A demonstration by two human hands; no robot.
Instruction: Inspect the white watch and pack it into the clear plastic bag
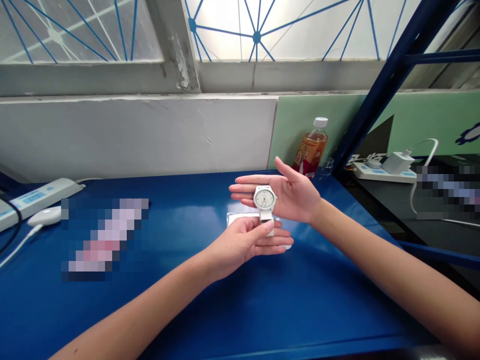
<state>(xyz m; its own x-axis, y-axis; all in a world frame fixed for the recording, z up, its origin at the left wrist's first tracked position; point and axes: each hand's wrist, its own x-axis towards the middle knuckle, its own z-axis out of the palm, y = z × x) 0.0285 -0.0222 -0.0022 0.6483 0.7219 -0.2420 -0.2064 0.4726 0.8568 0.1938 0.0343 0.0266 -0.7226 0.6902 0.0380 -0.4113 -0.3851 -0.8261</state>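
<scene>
A white wristwatch point(265, 198) with a round dial is held up by its strap over the desk. My left hand point(247, 237) pinches the strap between the thumb and the palm side, its other fingers stretched to the right. Behind the watch, my right hand point(290, 195) is spread with the palm showing, thumb up and fingers pointing left. The watch face overlaps those fingers; whether they touch it I cannot tell. Under my hands lies a flat white object point(235, 217), mostly hidden by them.
On the blue desk point(180, 310), a blurred-out item point(108, 235) lies left, near a white power strip point(41, 200) with a charger and cables. A drink bottle point(312, 147) stands at the back right. Beyond a blue metal post point(378, 85) is another power strip point(382, 172) with a plugged-in adapter.
</scene>
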